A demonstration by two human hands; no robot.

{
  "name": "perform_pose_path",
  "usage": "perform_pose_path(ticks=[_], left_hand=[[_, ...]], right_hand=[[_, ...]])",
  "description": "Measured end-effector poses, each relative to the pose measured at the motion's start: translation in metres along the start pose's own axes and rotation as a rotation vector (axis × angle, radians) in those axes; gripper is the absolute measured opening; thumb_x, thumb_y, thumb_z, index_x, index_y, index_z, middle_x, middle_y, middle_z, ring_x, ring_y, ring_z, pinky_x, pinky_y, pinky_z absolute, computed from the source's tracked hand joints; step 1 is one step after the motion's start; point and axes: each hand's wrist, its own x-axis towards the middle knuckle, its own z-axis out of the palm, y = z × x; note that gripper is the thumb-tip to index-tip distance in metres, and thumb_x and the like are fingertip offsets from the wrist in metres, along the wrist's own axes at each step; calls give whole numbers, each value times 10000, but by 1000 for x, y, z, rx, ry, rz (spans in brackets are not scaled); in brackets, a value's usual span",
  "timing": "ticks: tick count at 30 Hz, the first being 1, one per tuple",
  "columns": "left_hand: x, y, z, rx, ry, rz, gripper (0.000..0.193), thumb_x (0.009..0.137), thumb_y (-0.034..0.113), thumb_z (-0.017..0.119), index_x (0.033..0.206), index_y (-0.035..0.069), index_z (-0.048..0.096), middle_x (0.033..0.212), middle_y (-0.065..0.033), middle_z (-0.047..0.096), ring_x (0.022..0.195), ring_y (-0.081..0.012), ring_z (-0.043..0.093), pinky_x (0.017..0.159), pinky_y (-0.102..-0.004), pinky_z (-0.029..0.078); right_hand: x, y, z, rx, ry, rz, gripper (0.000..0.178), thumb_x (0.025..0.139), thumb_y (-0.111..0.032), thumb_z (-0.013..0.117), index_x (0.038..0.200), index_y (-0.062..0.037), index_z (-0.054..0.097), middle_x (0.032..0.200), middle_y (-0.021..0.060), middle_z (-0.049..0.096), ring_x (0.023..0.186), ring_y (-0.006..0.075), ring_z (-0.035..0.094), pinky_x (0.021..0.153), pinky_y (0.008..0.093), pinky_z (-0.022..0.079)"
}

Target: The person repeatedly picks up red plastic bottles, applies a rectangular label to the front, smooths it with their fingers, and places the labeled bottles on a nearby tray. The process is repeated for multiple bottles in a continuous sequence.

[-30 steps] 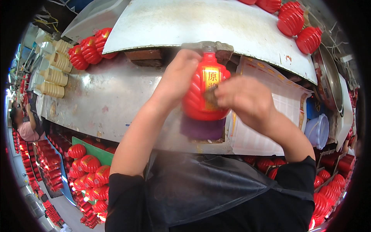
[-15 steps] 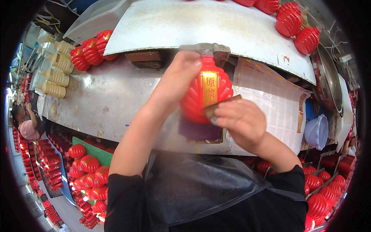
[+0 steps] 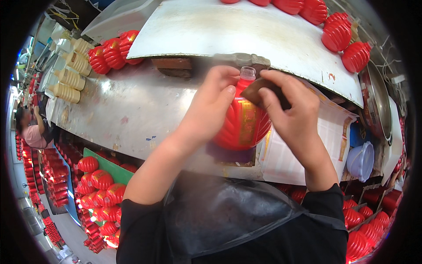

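Note:
A red ribbed lantern-shaped bottle [image 3: 232, 118] with a gold label stands in front of me, its clear neck open at the top. My left hand [image 3: 210, 102] is closed around the bottle's left shoulder, just below the neck. Pinched in the fingers of my right hand [image 3: 295, 104] is a flat brown scraper-like piece [image 3: 255, 91], one edge against the bottle's shoulder above the label. Beneath the bottle lies a dark purple pad [image 3: 228, 155], partly covered by it. A white sheet of labels [image 3: 303, 149] is spread on the bench to the right.
A raised white board [image 3: 211, 31] spans the back, with red bottles [image 3: 337, 33] along its far edge. Cream bottles [image 3: 70, 79] and more red bottles [image 3: 113, 53] stand left. A lilac bucket [image 3: 360, 160] hangs right. Stacked red bottles [image 3: 102, 182] sit below left; a co-worker [image 3: 33, 130] is beyond.
My right hand has moved up with the brown piece, from the label's lower end to the bottle's shoulder. My left hand has shifted slightly right and down, with the bottle still held.

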Motion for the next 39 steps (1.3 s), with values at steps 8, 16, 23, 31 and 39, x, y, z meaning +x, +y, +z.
perform_pose_path(ticks=[8,16,23,31,39], left_hand=[[12,5,7,455,40,297,273,1024,132,541,1273,34,599,1164,-187,707,1103,-326,704,964,-408,546],[7,23,5,853,97,620,206,826,259,714,817,53,715,774,-184,700,775,-397,697,729,-496,546],[-60,23,-6,796,208,722,160,831,191,705,784,39,702,866,-145,642,888,-352,646,789,-467,533],[-234,70,-125,837,977,573,171,878,185,736,800,52,662,886,-153,647,820,-380,664,715,-476,541],[-463,88,-240,1344,1766,99,232,907,181,764,804,13,642,830,-108,616,749,-251,618,708,-385,504]], right_hand=[[-22,16,-5,132,18,131,298,920,-23,737,1218,-5,740,1081,126,776,974,192,741,882,318,574],[-57,58,7,432,160,298,376,1054,-69,619,1416,36,600,1337,120,671,1143,176,651,988,303,529],[-32,65,18,515,169,453,381,1077,-119,603,1435,11,588,1311,126,676,1150,174,656,1012,291,534],[-1,38,55,827,25,416,383,1086,-159,599,1449,-39,587,1316,124,675,1130,167,694,915,254,600],[52,48,83,799,-56,431,347,1081,-205,615,1400,-73,652,1273,66,700,1020,122,691,758,212,584]])
